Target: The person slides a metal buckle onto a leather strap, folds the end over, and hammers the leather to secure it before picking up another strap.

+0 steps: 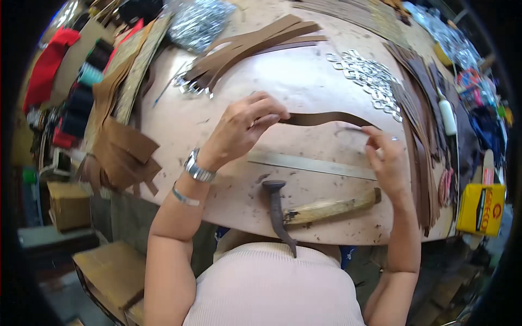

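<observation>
A brown leather strap (321, 119) is stretched in a gentle wave above the table between my hands. My left hand (244, 126), with a metal watch on its wrist, pinches the strap's left end. At the other end, the fingertips of my right hand (385, 155) are closed on the strap, and a ring shows on one finger. Just below the strap lies a long pale metal strip like a ruler (312, 164). Nearer my body rests a hammer with a dark iron head (276, 209) and a worn wooden handle (334, 209).
Silver buckles (364, 76) are heaped at the back right, beside bundled dark brown straps (418, 130). Straps with buckles (250, 49) lie at the back. More brown leather (122, 146) hangs at the left edge. A white bottle (447, 117) and yellow box (481, 209) are at right.
</observation>
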Demonstrator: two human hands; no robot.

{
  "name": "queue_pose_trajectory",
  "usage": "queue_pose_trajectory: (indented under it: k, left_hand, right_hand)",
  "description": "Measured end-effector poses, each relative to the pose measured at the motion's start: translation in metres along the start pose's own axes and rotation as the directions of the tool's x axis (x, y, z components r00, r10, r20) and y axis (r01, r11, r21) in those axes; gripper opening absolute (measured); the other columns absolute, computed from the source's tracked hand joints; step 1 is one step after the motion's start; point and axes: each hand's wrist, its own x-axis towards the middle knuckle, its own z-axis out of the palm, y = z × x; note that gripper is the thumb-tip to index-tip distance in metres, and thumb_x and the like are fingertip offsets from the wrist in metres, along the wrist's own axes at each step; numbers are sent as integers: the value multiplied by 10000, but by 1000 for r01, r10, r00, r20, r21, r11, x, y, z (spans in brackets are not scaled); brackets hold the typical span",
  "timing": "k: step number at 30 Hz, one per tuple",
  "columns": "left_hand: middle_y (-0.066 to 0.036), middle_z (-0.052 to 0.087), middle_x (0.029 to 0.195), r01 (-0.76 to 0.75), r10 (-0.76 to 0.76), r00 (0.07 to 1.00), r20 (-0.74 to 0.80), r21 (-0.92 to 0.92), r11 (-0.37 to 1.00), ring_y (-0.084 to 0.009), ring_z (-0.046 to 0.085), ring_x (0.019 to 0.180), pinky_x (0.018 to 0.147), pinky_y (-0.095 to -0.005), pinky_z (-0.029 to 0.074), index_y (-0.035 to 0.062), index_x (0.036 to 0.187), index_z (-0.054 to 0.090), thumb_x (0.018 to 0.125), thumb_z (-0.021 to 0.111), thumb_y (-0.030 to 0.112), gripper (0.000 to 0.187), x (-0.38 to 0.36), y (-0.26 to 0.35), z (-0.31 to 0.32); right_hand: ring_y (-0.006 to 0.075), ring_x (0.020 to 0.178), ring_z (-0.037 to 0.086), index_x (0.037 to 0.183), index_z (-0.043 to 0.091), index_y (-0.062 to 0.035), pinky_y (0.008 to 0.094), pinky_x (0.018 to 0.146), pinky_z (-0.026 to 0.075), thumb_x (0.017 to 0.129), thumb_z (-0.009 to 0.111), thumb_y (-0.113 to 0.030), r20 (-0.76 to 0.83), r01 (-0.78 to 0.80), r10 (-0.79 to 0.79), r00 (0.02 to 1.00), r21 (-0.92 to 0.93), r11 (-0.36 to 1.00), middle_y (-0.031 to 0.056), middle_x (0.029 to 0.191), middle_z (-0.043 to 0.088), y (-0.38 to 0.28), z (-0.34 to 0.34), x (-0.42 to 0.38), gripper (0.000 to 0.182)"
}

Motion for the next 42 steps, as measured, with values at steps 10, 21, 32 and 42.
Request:
queue_pose_trajectory:
  k: [10,21,32,42]
  left_hand:
    - [-81,613,977,231,-152,963,-224,391,891,-202,612,805,703,-286,509,68,986,623,779,473,-76,294,-3,-35,-19]
    - [-87,530,1153,424,-310,903,-298,735,529,-277,509,1032,873,-357,394,78,1074,566,818,503,142,271,-13,-60,-55]
    - [-19,403,1328,323,-170,946,-274,821,471,-250,328,1250,1026,-440,197,140,989,580,793,548,83,207,-7,-60,-31]
    - [-66,251,1405,114,-288,954,77,799,591,-328,201,1292,1007,-506,210,156,1244,432,885,437,261,375,31,-66,6]
  right_hand:
    - [271,783,556,934,580,-32,353,711,429,748,566,-10,-104,159,-161,982,-28,987,106,893,592,-5,24,15,187]
    - [284,802,571,873,605,-43,379,718,447,742,567,-64,-236,120,-103,966,60,991,106,866,601,18,21,7,138]
    - [300,867,567,884,627,-80,402,744,448,791,518,-189,-509,-470,270,817,-316,824,105,888,595,143,-52,17,180]
    - [285,895,554,860,615,-81,429,773,400,775,586,-263,-451,-525,401,797,-190,830,89,899,577,152,-42,20,203]
